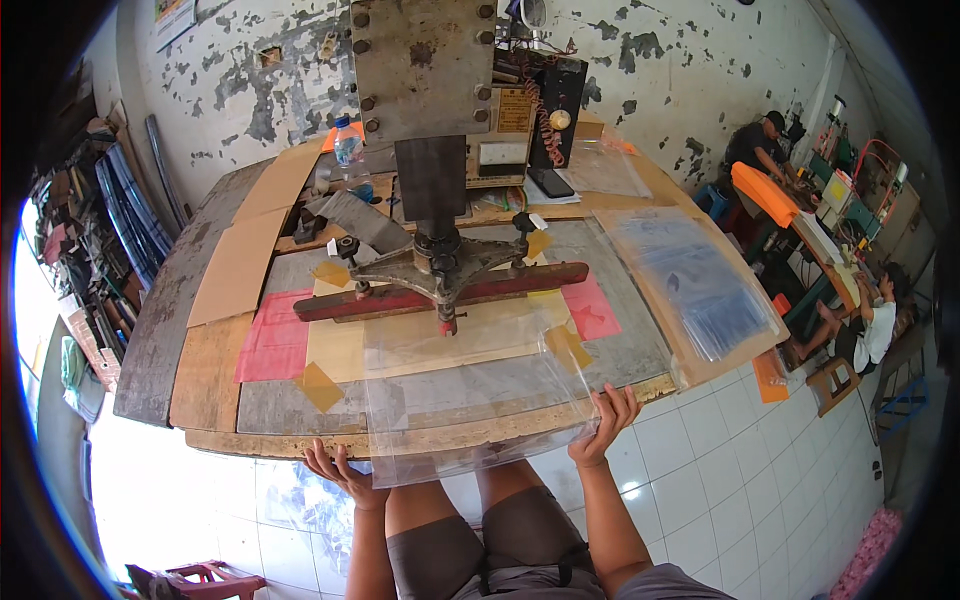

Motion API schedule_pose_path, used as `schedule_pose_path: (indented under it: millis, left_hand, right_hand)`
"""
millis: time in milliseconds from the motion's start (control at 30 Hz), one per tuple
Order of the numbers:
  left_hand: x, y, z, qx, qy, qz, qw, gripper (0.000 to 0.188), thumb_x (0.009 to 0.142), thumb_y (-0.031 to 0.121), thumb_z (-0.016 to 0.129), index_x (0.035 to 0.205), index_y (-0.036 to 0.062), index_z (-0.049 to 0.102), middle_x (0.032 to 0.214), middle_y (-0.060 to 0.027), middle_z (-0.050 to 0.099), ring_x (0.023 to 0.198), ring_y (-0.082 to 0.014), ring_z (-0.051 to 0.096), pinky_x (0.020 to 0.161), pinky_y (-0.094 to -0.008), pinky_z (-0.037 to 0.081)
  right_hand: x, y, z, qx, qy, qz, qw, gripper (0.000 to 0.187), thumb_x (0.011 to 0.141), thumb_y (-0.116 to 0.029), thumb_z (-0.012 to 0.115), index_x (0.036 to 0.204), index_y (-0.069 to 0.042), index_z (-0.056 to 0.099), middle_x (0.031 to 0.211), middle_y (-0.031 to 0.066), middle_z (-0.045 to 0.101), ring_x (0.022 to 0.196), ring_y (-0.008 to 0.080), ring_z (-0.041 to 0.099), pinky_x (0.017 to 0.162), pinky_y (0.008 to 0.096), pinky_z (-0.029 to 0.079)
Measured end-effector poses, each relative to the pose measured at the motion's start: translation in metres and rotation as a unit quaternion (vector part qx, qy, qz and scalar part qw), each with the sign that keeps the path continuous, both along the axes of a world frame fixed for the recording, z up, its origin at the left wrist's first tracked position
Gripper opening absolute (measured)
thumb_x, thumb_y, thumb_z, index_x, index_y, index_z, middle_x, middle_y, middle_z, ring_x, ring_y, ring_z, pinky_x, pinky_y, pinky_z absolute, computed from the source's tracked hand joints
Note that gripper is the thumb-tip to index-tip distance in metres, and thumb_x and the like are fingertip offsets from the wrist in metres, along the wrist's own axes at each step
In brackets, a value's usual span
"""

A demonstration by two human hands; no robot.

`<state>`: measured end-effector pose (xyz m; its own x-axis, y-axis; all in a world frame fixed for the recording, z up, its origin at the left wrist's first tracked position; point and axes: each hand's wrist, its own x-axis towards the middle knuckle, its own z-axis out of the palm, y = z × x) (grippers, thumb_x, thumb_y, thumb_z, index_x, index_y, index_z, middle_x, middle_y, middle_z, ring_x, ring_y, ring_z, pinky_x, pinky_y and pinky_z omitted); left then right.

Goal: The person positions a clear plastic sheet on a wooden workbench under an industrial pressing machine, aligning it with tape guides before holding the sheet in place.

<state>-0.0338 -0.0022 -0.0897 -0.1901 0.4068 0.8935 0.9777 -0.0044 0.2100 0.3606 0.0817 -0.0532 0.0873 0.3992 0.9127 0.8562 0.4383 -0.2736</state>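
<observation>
A clear plastic sheet (465, 400) lies under the press head and reaches over the near edge of the worktable. My left hand (347, 478) is at its near left corner, thumb side against the plastic, the other fingers raised and apart. At the near right corner, my right hand (603, 428) grips the sheet's edge with fingers pointing up. Above the sheet hangs a heat-press head with a long red-sided metal bar (445, 294). Beneath lie a cream board (335, 345) and a pink sheet (272, 335), with brown tape (320, 387) near the board's corner.
A stack of clear plastic pieces (690, 285) rests on cardboard at right. Cardboard strips (235, 265) line the left side. A water bottle (348, 148) and a phone (550, 183) stand and lie at the back. Two people work at benches farther right.
</observation>
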Motion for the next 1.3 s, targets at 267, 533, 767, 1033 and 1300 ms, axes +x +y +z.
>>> schedule_pose_path:
  millis: [267, 533, 767, 1033, 1300]
  left_hand:
    - [-0.001, 0.000, -0.003, 0.003, -0.004, 0.003, 1.000, 0.092, 0.080, 0.055, 0.079, 0.149, 0.0127, 0.034, 0.159, -0.0288, 0.032, 0.150, -0.0518, 0.022, 0.119, -0.0729, 0.016]
    - [0.000, 0.002, 0.000, 0.013, 0.001, 0.004, 1.000, 0.092, 0.080, 0.056, 0.079, 0.148, 0.0128, 0.034, 0.159, -0.0281, 0.031, 0.150, -0.0517, 0.023, 0.119, -0.0725, 0.017]
    - [0.003, 0.001, 0.005, 0.011, -0.003, 0.001, 1.000, 0.088, 0.080, 0.053, 0.079, 0.146, 0.0126, 0.036, 0.159, -0.0275, 0.031, 0.150, -0.0515, 0.023, 0.119, -0.0717, 0.017]
    - [0.003, 0.000, 0.008, 0.015, -0.002, -0.004, 1.000, 0.087, 0.081, 0.054, 0.078, 0.146, 0.0126, 0.037, 0.159, -0.0277, 0.031, 0.150, -0.0509, 0.023, 0.119, -0.0715, 0.017]
    - [0.005, 0.002, 0.009, 0.017, -0.002, -0.003, 1.000, 0.087, 0.082, 0.055, 0.077, 0.147, 0.0127, 0.037, 0.159, -0.0268, 0.032, 0.150, -0.0509, 0.024, 0.118, -0.0716, 0.018]
  right_hand:
    - [-0.001, 0.000, 0.002, 0.008, -0.001, 0.006, 1.000, 0.045, 0.105, -0.034, 0.035, 0.125, -0.004, 0.062, 0.139, 0.0174, 0.056, 0.142, 0.0432, 0.036, 0.119, 0.0628, 0.016]
    - [0.000, 0.001, -0.002, 0.005, 0.002, 0.002, 1.000, 0.047, 0.104, -0.035, 0.034, 0.126, -0.004, 0.062, 0.139, 0.0169, 0.057, 0.143, 0.0424, 0.036, 0.121, 0.0630, 0.012]
    - [0.002, 0.002, -0.007, -0.004, 0.007, -0.001, 1.000, 0.051, 0.104, -0.040, 0.033, 0.126, -0.005, 0.062, 0.139, 0.0167, 0.057, 0.144, 0.0423, 0.035, 0.122, 0.0626, 0.008]
    - [0.002, 0.003, -0.007, 0.002, 0.014, 0.005, 1.000, 0.055, 0.104, -0.046, 0.032, 0.126, -0.006, 0.063, 0.139, 0.0160, 0.057, 0.144, 0.0418, 0.035, 0.122, 0.0626, 0.010]
    - [0.002, 0.003, -0.007, 0.003, 0.010, 0.005, 1.000, 0.049, 0.103, -0.039, 0.034, 0.127, -0.005, 0.062, 0.139, 0.0163, 0.056, 0.144, 0.0413, 0.036, 0.122, 0.0624, 0.010]
